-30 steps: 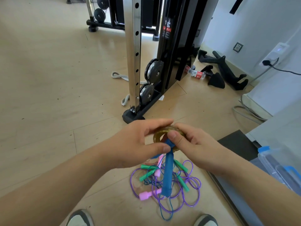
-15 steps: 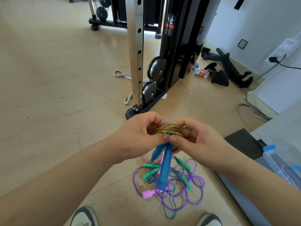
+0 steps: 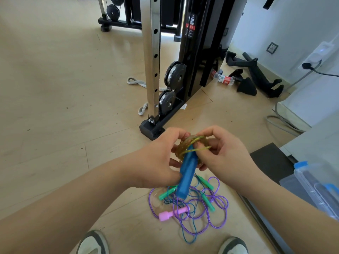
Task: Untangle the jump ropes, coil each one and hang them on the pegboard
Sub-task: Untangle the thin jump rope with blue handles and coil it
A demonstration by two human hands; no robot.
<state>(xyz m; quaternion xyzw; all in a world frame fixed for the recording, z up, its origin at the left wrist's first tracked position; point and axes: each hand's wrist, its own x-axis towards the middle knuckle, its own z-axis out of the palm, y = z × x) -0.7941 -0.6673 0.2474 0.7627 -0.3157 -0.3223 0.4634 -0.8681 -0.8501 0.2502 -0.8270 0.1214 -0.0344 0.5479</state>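
A yellow glittery jump rope (image 3: 190,143) is wound into a small coil held up over the floor, with its blue handle (image 3: 187,176) hanging down from it. My left hand (image 3: 159,162) grips the coil and the top of the handle from the left. My right hand (image 3: 223,151) pinches a strand of the yellow rope across the coil from the right. Below on the floor lies a tangle of purple rope (image 3: 218,209) and blue rope with a pink handle (image 3: 171,214) and green handles (image 3: 207,202). No pegboard is in view.
A cable machine with a steel upright (image 3: 152,70) and black base (image 3: 150,128) stands just beyond my hands. A clear bin with blue clips (image 3: 315,182) and a dark mat (image 3: 269,162) lie right. My shoes (image 3: 93,242) are at the bottom edge. Black handles and a bottle (image 3: 222,79) lie near the wall.
My right hand has pulled a loop of yellow rope across the coil over the blue handle's top. The handle now tilts and hangs lower left; the view shifted slightly.
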